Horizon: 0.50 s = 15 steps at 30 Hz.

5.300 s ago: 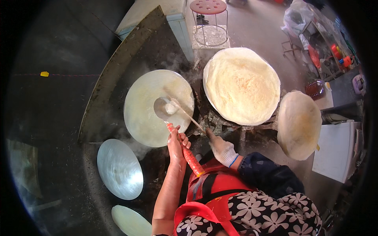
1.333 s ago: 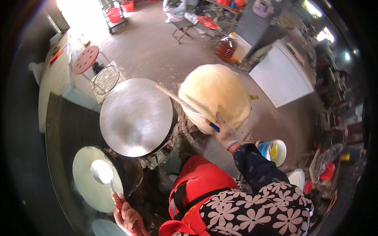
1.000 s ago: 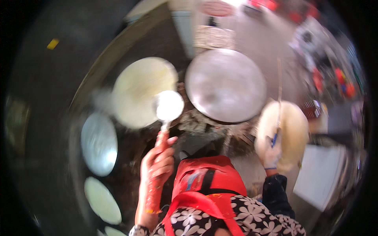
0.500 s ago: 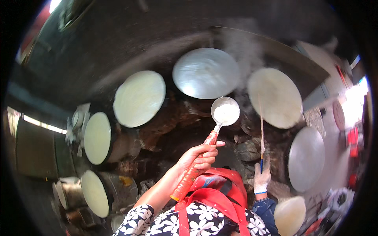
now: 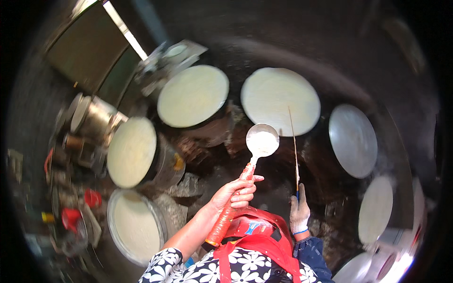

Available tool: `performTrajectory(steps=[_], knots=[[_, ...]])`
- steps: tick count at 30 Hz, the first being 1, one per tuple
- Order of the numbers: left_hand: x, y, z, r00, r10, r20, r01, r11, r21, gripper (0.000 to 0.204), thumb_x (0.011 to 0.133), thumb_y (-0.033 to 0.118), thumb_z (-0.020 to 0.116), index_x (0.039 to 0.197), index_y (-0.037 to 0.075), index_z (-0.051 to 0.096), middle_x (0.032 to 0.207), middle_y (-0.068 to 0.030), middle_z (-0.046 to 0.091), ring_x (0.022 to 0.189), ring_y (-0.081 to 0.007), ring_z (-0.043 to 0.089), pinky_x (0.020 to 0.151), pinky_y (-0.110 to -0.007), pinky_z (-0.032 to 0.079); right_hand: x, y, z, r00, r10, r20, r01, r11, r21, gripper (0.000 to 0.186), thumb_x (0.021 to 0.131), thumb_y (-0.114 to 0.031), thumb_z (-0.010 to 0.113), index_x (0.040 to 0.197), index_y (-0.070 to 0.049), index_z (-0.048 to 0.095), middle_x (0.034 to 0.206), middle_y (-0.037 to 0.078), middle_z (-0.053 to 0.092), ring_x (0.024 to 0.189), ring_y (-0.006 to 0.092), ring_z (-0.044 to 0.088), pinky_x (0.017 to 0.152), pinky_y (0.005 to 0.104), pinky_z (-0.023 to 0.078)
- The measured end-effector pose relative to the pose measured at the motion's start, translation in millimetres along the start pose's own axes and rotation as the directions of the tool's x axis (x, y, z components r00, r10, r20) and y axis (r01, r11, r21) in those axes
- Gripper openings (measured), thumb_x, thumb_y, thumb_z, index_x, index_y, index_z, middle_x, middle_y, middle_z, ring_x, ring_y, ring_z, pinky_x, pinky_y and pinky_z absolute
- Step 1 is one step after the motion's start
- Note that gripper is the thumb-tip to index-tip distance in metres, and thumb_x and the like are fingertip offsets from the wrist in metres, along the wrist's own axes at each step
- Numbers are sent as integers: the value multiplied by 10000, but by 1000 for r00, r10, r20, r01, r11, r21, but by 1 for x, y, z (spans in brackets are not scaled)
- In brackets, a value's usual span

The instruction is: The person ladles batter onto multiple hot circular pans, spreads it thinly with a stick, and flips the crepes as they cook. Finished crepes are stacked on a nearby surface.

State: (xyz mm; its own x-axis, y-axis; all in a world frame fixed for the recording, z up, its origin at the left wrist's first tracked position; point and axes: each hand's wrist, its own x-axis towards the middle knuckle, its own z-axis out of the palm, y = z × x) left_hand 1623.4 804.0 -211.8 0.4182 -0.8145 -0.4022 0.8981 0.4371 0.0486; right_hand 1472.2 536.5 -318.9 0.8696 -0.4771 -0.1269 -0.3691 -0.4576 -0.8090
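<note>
My bare left hand (image 5: 234,194) grips the red-wrapped handle of a metal ladle (image 5: 263,139), whose bowl holds white batter. The ladle points away from me, over the dark space inside the ring of griddles. My right hand (image 5: 299,212), in a pale glove, is closed on the blue handle of a long, thin spatula (image 5: 294,153). Its blade tip lies across the near right part of a pale round crepe (image 5: 278,96); I cannot tell whether they touch. To the left, another crepe (image 5: 193,95) covers its griddle, and a third crepe (image 5: 132,151) lies nearer me.
A wide tub of batter (image 5: 157,221) stands at the near left. On the right are a bare grey griddle (image 5: 353,140) and a pale-covered griddle (image 5: 376,210). Red containers (image 5: 71,219) sit at the far left edge, and a cluttered stand (image 5: 177,52) rises behind the griddles.
My view has swung left, so the griddles appear shifted right and the batter tub has come in. Both hands still hold the ladle and spatula, now facing a different crepe.
</note>
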Motion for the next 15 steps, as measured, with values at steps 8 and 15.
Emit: performTrajectory(steps=[8, 15], knots=[[-120, -54, -68, 883, 443, -155, -468, 852, -233, 476, 1113, 126, 515, 1570, 43, 413, 712, 16, 406, 458, -42, 370, 400, -205, 337, 26, -11, 59, 855, -474, 211, 497, 865, -73, 483, 1095, -267, 549, 1539, -76, 556, 1058, 203, 754, 886, 349, 759, 789, 405, 592], [-207, -128, -128, 662, 684, -307, -730, 496, -469, 413, 1087, 205, 573, 1430, -21, 534, 719, 13, 420, 467, -47, 384, 409, -215, 358, -7, -36, 106, 715, -436, 547, 478, 875, 73, 529, 1086, -175, 570, 1601, -85, 482, 948, 193, 719, 820, 313, 733, 776, 380, 579]])
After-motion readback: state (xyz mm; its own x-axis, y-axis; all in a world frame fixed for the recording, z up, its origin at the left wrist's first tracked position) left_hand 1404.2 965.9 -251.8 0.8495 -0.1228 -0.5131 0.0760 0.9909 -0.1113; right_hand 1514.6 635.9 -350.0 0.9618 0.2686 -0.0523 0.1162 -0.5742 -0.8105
